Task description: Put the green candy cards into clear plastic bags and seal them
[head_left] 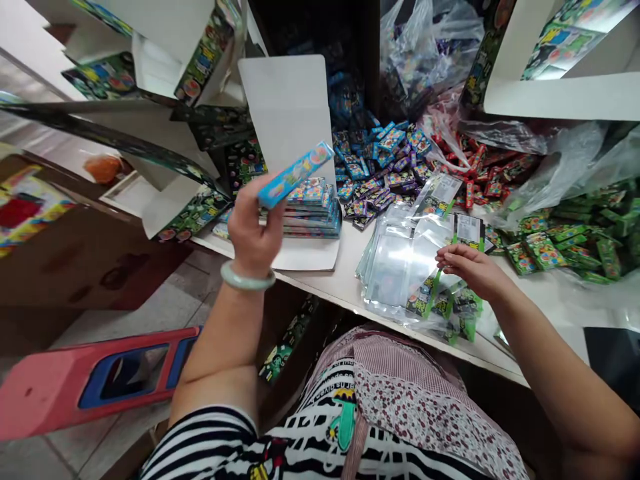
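Observation:
My left hand (254, 227) holds a long blue packet (296, 174) raised above a stack of similar flat blue packets (311, 208) lying in an open white box (290, 120). A pale bangle sits on that wrist. My right hand (467, 267) rests with its fingertips on a pile of clear plastic bags with green headers (413, 260) at the table's front edge. Whether it grips one bag I cannot tell.
Loose blue packets (380, 167), red packets (475, 173) and green packets (575, 240) lie heaped across the white table (345, 283). Printed cartons (195, 73) stand at the left and back, plastic sacks (430, 47) behind. A pink stool (90, 380) stands on the floor at the left.

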Motion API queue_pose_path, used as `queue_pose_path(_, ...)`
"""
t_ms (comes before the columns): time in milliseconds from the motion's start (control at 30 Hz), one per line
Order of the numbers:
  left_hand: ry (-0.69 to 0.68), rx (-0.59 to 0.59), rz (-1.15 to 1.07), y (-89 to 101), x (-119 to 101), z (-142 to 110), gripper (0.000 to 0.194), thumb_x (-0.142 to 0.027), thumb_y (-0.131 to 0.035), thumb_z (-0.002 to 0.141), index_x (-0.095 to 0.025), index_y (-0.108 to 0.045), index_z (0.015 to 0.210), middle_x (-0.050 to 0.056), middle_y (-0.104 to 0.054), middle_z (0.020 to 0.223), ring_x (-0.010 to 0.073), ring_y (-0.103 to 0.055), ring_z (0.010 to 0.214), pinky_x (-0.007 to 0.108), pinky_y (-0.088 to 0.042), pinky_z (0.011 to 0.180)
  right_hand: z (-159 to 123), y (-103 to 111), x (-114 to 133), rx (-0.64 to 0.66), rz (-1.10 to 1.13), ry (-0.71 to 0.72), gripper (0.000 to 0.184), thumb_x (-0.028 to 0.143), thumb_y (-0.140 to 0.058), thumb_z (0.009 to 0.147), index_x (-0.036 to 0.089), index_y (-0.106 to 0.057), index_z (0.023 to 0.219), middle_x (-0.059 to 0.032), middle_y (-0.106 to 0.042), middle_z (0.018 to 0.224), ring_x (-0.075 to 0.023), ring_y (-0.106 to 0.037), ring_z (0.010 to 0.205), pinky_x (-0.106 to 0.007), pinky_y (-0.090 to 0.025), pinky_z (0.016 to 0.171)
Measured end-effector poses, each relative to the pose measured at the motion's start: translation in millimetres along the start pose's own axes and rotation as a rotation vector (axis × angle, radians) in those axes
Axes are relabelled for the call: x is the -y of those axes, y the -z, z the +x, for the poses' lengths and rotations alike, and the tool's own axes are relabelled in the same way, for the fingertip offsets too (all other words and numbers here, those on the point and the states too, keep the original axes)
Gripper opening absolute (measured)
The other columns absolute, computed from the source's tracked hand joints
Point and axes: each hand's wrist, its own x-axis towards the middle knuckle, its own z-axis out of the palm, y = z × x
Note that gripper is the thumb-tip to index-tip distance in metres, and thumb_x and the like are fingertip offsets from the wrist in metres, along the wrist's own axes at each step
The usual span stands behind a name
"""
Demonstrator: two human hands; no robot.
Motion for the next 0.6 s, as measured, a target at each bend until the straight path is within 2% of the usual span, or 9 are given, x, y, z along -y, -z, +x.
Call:
queue_pose_path(33, -0.123, -0.028, 0.132, 4.9, 13, 21, 0.036, -0.034, -0.057, 0.095, -0.018, -0.057, 0.127, 0.005, -0.059, 0.137, 0.0205, -0.050, 0.134, 0.043, -0.034, 0.119, 1, 0, -5, -0.007, -0.023, 0.007, 0.043, 0.055, -0.084, 0.058, 0.023, -0.071, 0.083, -0.0069, -0.072, 0.092, -0.0174, -0.065, 0.079, -0.033, -0.050, 0.074)
queue_pose_path(67, -0.188, -0.035, 0.244, 6.1, 26, 37, 0.035, -0.029, -0.055, 0.093, -0.015, -0.059, 0.125, 0.006, -0.062, 0.132, 0.0215, -0.052, 0.130, 0.045, -0.034, 0.118, 2, 0, -10, -0.006, -0.049, 0.011, 0.044, 0.057, -0.084, 0.058, 0.023, -0.071, 0.083, -0.0069, -0.072, 0.091, -0.0178, -0.065, 0.079, -0.033, -0.050, 0.073)
queue_pose_path(133, -0.176, 0.081, 0.434, 0.5, 48, 56, 0.035, -0.022, -0.048, 0.091, -0.011, -0.062, 0.122, 0.008, -0.065, 0.127, 0.0237, -0.055, 0.127, 0.047, -0.036, 0.115, 2, -2, -20, 0.008, -0.089, 0.004, 0.045, 0.059, -0.083, 0.057, 0.023, -0.071, 0.082, -0.0061, -0.072, 0.088, -0.0185, -0.065, 0.080, -0.033, -0.050, 0.073)
queue_pose_path(233, -0.102, 0.260, 0.656, -14.2, 69, 55, 0.043, -0.016, -0.041, 0.089, -0.009, -0.059, 0.127, 0.015, -0.061, 0.135, 0.0283, -0.051, 0.133, 0.049, -0.034, 0.115, 0, -4, -32, 0.012, -0.115, -0.003, 0.046, 0.060, -0.082, 0.057, 0.023, -0.071, 0.082, -0.0048, -0.072, 0.087, -0.0191, -0.065, 0.082, -0.031, -0.050, 0.071)
queue_pose_path(367, -0.104, 0.338, 0.715, -21.6, 78, 38, 0.052, -0.018, -0.042, 0.085, -0.008, -0.055, 0.134, 0.017, -0.053, 0.146, 0.0311, -0.043, 0.141, 0.050, -0.027, 0.119, 1, 13, -42, -0.050, -0.155, 0.057, 0.039, 0.057, -0.077, 0.064, 0.024, -0.069, 0.082, -0.0033, -0.071, 0.084, -0.0186, -0.064, 0.079, -0.032, -0.050, 0.071)
queue_pose_path(433, -0.115, 0.338, 0.713, -20.4, 80, 36, 0.054, -0.022, -0.041, 0.086, -0.006, -0.053, 0.136, 0.017, -0.052, 0.147, 0.0316, -0.043, 0.142, 0.053, -0.028, 0.118, 5, 31, -45, -0.177, -0.237, 0.120, 0.034, 0.053, -0.072, 0.068, 0.023, -0.066, 0.083, -0.0032, -0.070, 0.083, -0.0191, -0.064, 0.078, -0.034, -0.051, 0.074)
queue_pose_path(500, -0.129, 0.298, 0.668, -19.2, 81, 37, 0.056, -0.026, -0.040, 0.086, -0.007, -0.051, 0.138, 0.015, -0.049, 0.151, 0.0344, -0.041, 0.143, 0.058, -0.027, 0.118, 11, 54, -48, -0.406, -0.418, 0.175, 0.027, 0.046, -0.065, 0.075, 0.021, -0.064, 0.086, -0.0055, -0.070, 0.088, -0.0204, -0.065, 0.082, -0.037, -0.052, 0.079)
queue_pose_path(533, -0.140, 0.277, 0.629, -18.9, 79, 38, 0.057, -0.028, -0.041, 0.087, -0.011, -0.050, 0.141, 0.011, -0.047, 0.154, 0.0348, -0.039, 0.144, 0.060, -0.024, 0.119, 15, 65, -51, -0.515, -0.532, 0.179, 0.024, 0.042, -0.063, 0.077, 0.020, -0.063, 0.088, -0.0077, -0.070, 0.093, -0.0213, -0.065, 0.085, -0.039, -0.052, 0.082)
queue_pose_path(600, -0.178, 0.250, 0.547, -18.5, 73, 37, 0.060, -0.028, -0.042, 0.086, -0.021, -0.046, 0.146, 0.003, -0.042, 0.158, 0.0352, -0.036, 0.146, 0.061, -0.021, 0.120, 21, 82, -55, -0.620, -0.629, 0.146, 0.021, 0.034, -0.062, 0.078, 0.018, -0.062, 0.092, -0.0111, -0.069, 0.102, -0.0219, -0.065, 0.087, -0.041, -0.051, 0.087)
